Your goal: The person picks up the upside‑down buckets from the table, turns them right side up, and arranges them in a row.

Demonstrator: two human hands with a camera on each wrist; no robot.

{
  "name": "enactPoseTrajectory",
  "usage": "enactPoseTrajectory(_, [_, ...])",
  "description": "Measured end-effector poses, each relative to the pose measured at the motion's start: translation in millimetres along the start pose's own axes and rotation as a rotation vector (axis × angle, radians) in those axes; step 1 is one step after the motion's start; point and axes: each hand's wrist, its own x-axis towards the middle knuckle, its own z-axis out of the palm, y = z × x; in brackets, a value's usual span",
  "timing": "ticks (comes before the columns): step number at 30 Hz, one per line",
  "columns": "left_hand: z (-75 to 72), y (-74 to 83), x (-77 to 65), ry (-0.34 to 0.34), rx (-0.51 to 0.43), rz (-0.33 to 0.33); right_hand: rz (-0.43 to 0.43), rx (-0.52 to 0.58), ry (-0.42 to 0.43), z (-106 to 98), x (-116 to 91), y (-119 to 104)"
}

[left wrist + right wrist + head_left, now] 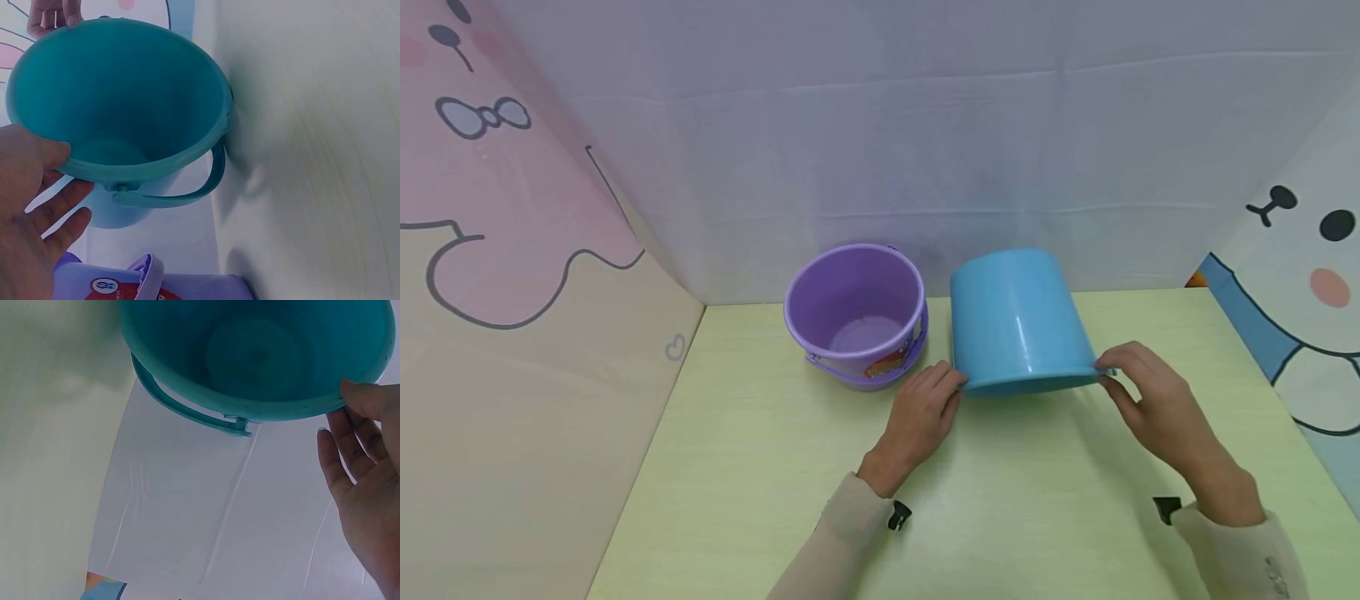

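A blue bucket (1022, 321) is tipped with its mouth toward me and downward. My left hand (922, 412) pinches its rim on the left, while my right hand (1157, 408) pinches the rim on the right. In the left wrist view the inside of the blue bucket (119, 87) looks bare, and its handle (181, 199) hangs down against the table side. The right wrist view shows my right thumb inside the rim and fingers outside. Left of it, a purple bucket (855, 317) stands upright, its handle lowered and a red sticker on its front.
The pale yellow-green table (737, 500) extends in front of both buckets. A white cloth wall (850, 150) rises behind them. Cartoon-printed panels stand at the left (512, 292) and right (1300, 317).
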Motion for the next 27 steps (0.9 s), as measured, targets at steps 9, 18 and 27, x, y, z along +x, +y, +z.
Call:
enactPoseTrajectory(9, [-2.4, 1.3, 0.2, -0.003, -0.043, -0.010, -0.005, 0.008, 0.004, 0.0, 1.5, 1.5])
enactPoseTrajectory(18, [-4.8, 2.4, 0.2, -0.006, -0.087, -0.033, 0.003, 0.024, 0.001, -0.2, 2.5, 2.4])
enactPoseTrajectory(27, [-5.2, 1.9, 0.2, -0.011, -0.155, -0.060, 0.033, 0.053, 0.020, 1.9, 0.5, 2.1])
